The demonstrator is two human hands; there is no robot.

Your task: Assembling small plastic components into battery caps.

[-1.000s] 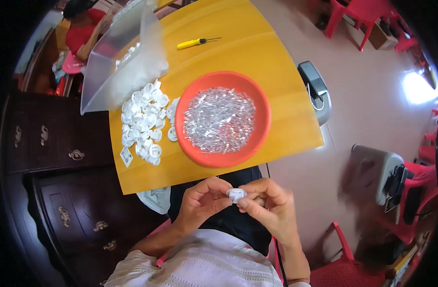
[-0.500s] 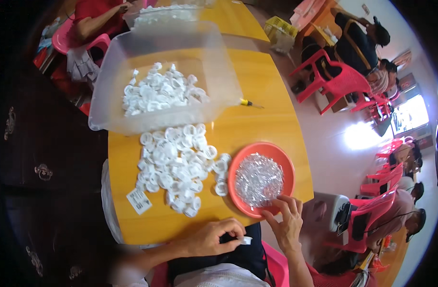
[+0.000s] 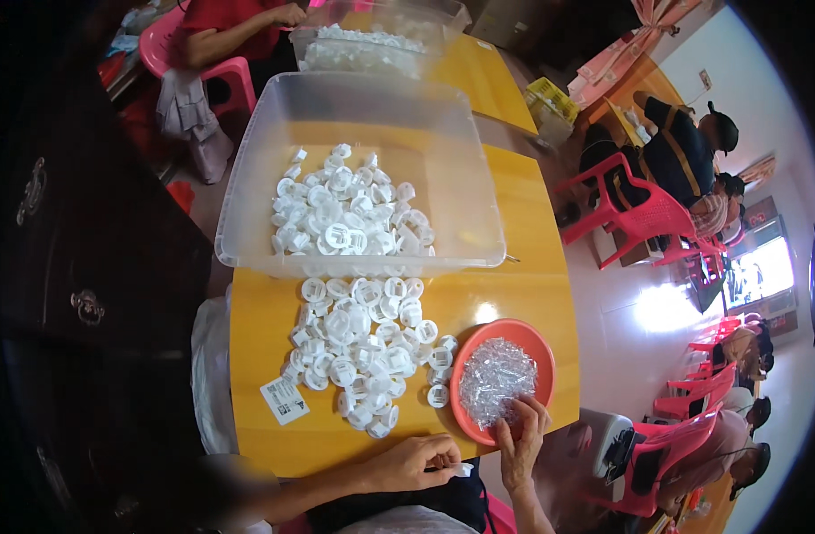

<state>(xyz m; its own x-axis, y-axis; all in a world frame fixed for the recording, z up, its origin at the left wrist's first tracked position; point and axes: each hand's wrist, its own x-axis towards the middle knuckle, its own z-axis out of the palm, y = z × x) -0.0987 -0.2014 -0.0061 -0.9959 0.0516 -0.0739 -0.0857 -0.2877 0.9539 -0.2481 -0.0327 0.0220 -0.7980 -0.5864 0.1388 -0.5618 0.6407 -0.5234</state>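
Near the table's front edge, my left hand (image 3: 416,464) pinches a small white round plastic cap-like part (image 3: 463,470) between thumb and fingertips. My right hand (image 3: 523,445) reaches over the near rim of an orange-red bowl (image 3: 547,360). Its fingers are bent and the thumb stands apart from them, with the fingertips at the heap of small clear plastic pieces (image 3: 496,378). Whether a piece is between them is too small to tell. Left of the bowl lies a loose pile of similar white round parts (image 3: 363,343).
Behind the pile stands a translucent plastic bin (image 3: 468,178) holding more white parts. A printed white label (image 3: 285,400) lies at the pile's left. Across the table, a person in red (image 3: 234,27) sits by another bin (image 3: 372,53). Pink chairs (image 3: 617,205) and seated people are at right.
The view has shifted, so the table and bin appear lower. My left hand still holds the white part; my right hand's fingers reach slightly farther into the bowl.
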